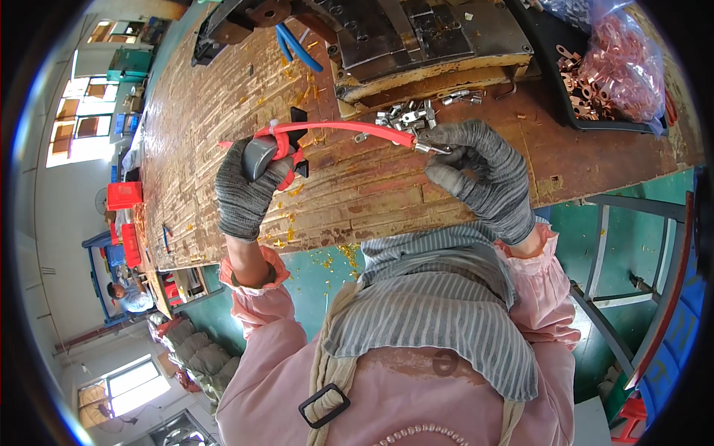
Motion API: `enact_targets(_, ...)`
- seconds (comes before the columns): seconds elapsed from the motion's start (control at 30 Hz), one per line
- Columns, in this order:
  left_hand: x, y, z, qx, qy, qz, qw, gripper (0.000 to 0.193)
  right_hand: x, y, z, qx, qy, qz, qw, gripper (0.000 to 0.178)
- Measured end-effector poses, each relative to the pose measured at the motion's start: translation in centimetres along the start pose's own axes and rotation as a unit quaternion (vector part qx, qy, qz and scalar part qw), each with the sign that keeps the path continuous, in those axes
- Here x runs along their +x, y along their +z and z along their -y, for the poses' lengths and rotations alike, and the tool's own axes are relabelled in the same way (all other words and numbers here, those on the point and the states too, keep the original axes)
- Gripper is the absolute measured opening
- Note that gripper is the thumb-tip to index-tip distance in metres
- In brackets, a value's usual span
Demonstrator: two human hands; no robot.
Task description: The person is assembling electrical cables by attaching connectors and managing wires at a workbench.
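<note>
Red cable runs left to right over the near part of the bench, its long axis bowing toward the far side. We have our left hand curled around the grey block at its left end, while our right hand, nearer the metal lug, pinches that tip with fingers loosely bent

The red cable arches in a shallow bow above the tabletop, a silvery lug at its right end tilting slightly down. Its left part bends beside a rounded grey piece, with a pale tie and black tabs near the bend.
</note>
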State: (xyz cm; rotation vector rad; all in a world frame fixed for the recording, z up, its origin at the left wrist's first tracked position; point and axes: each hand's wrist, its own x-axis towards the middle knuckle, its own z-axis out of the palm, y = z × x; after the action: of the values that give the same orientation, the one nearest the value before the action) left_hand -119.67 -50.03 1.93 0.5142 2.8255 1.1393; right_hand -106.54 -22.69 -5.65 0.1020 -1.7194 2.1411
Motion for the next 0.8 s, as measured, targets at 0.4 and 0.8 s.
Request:
enact_targets(0.4, -0.6, -1.4, -0.7, 0.074, 0.063, 0.025, 0.995, 0.05, 0.8, -1.2, 3.1, -0.529, -0.284, 0.181, 0.779, 0.03)
enact_targets(0.8, -0.4, -3.0, -4.0, 0.143, 0.284, -0.012, 0.948, 0.044, 3.7, -3.9, 1.9, 0.121, 0.143, 0.234, 0.954, 0.044)
